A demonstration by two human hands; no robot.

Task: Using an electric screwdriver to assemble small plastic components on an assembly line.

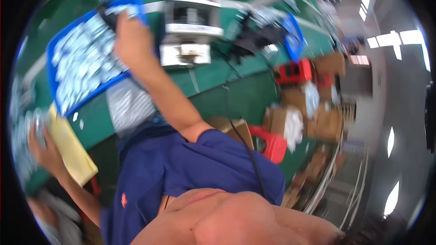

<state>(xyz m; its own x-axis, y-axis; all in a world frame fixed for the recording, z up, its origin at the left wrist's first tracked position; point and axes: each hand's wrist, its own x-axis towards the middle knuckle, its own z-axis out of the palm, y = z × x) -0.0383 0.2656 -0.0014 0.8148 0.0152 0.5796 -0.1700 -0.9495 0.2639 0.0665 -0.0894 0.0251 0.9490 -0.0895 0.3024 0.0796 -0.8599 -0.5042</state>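
Note:
My right hand [133,41] is closed over the right side of a blue tray [51,66], gripping a black handheld object [108,17] whose kind is lost in the blur. Many small clear, pale packets [84,63] fill that tray. At the far left, my left hand [46,152] has its thumb and fingers around a clear plastic packet [38,119], smeared by motion. More clear packets [20,143] lie beside and beyond it. Close to this hand is a yellow sheet or pad [72,147] at the table edge.
A white boxy machine [193,20] stands right of the tray on the green table [190,79]. Clear plastic bags [129,106] hang at the near edge. Dark cloth-like material [259,36], another blue tray [293,36], red stools [271,144] and cardboard boxes [324,124] lie to the right.

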